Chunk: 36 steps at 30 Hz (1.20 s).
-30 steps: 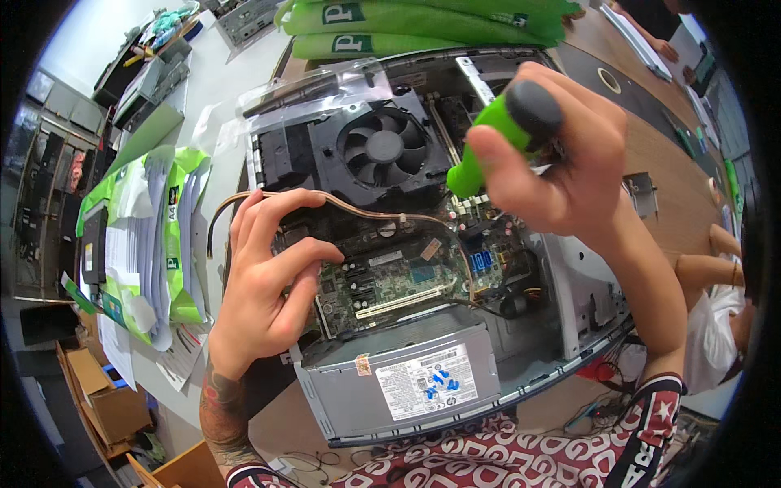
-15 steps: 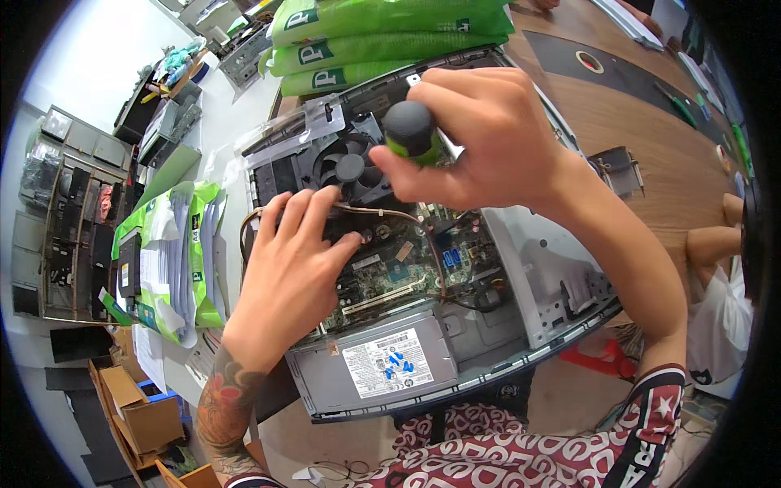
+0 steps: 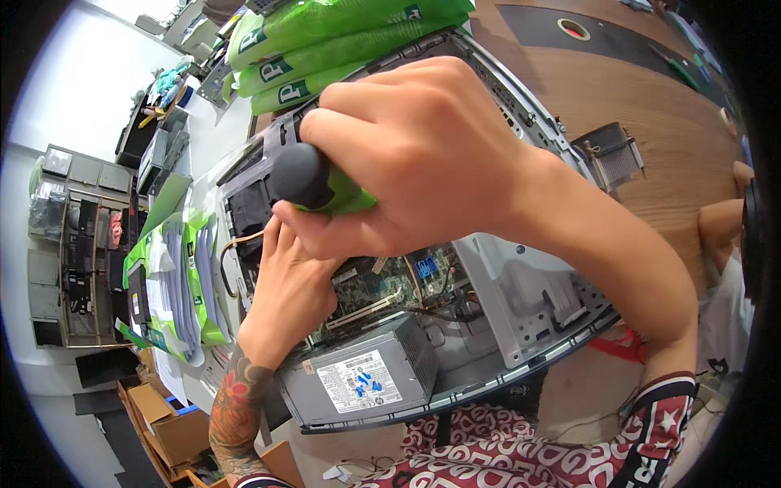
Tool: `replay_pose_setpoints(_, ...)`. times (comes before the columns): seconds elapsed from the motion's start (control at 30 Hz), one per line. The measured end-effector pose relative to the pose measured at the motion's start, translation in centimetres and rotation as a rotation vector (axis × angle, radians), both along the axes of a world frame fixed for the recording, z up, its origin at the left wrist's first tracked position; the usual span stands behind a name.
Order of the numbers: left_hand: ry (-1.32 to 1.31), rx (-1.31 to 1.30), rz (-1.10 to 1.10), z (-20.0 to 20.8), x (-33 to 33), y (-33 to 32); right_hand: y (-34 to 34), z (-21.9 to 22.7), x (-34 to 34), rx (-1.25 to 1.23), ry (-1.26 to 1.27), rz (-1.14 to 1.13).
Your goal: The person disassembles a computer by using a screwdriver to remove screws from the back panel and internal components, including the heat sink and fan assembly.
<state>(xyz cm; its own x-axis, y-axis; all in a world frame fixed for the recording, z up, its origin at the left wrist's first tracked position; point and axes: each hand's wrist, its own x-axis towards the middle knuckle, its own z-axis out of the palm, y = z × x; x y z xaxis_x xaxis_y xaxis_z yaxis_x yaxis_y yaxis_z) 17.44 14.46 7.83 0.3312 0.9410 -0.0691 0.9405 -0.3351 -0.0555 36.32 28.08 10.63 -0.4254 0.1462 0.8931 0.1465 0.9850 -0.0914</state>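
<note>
Right hand (image 3: 423,154) is wrapped tight around a green-and-black screwdriver handle (image 3: 313,180) over the open PC case (image 3: 537,301). Left hand (image 3: 289,285) rests flat, fingers spread, on the motherboard (image 3: 382,289) just left of it.

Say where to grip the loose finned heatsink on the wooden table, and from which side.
Probably from above, pinching the two outer side walls of the heatsink. It lies apart on bare wooden table, fins exposed, so pressing across the thin fins looks riskier.
</note>
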Motion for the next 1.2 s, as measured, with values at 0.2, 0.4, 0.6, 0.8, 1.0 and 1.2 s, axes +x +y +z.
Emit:
replay_pose_setpoints(0.2,-0.012,-0.041,0.064,0.0,-0.1,-0.4,-0.2,-0.3,-0.4,-0.03,0.017,0.063)
replay_pose_setpoints(0.4,0.0,0.037,0.092,-0.3,0.1,-0.1,-0.3,-0.1,-0.5,-0.027,-0.004,0.043)
replay_pose_setpoints(0.6,-0.013,0.037,0.086,0.2,-0.5,-0.4,-0.4,0.4,-1.1,-0.024,0.02,0.039)
replay_pose_setpoints(0.8,-0.056,-0.137,0.323,-0.4,1.4,0.1,0.3,-0.6,0.4,-0.097,-0.084,0.046)
replay_pose_setpoints(1.0,-0.067,0.165,0.141,-0.7,1.5,-1.0,-0.1,-0.7,-1.2,-0.033,-0.071,0.016)
replay_pose_setpoints(1.2,-0.082,0.175,0.152,-1.0,1.5,-0.2,0.5,-0.7,-1.4,0.004,-0.004,-0.044)
